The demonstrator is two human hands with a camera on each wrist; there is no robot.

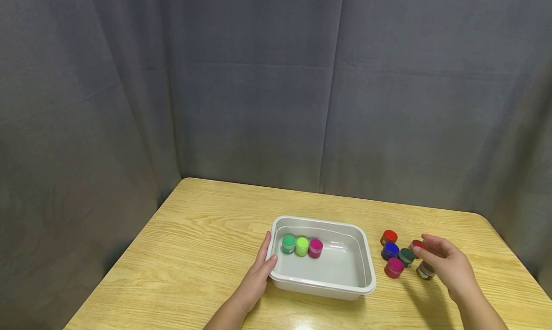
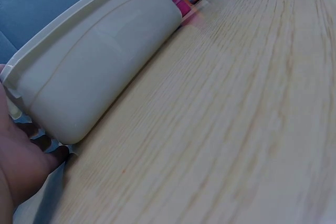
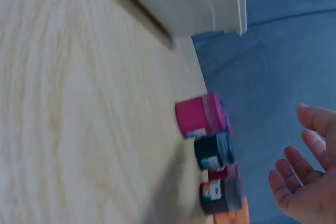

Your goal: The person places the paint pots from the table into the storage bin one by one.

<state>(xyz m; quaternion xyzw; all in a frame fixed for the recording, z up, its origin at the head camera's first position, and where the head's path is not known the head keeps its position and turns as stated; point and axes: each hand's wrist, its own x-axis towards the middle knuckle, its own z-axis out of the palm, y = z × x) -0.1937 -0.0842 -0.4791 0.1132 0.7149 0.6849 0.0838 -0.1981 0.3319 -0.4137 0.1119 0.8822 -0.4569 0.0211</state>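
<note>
A pale grey plastic tray [image 1: 323, 290] stands on the table, and my left hand [image 1: 255, 277] holds its left end, thumb over the rim and fingers along the outer wall. Inside, three small paint jars form a row at the left: green [image 1: 289, 244], lime [image 1: 302, 246] and magenta [image 1: 316, 248]. My right hand [image 1: 450, 265] is above the loose jars, fingers apart and nothing in them. Below and around it are a dark red jar [image 1: 417, 244], a dark brownish jar [image 1: 425, 270] and a dark green jar [image 1: 407, 257]. The right wrist view shows space between fingers and jars.
Left of that cluster are a red jar [image 1: 389, 237], a blue jar [image 1: 390, 251] and another magenta jar [image 1: 394, 267]. An orange jar [image 3: 233, 214] shows in the right wrist view. Grey curtains [image 1: 258, 90] hang behind the wooden table [image 1: 172, 253].
</note>
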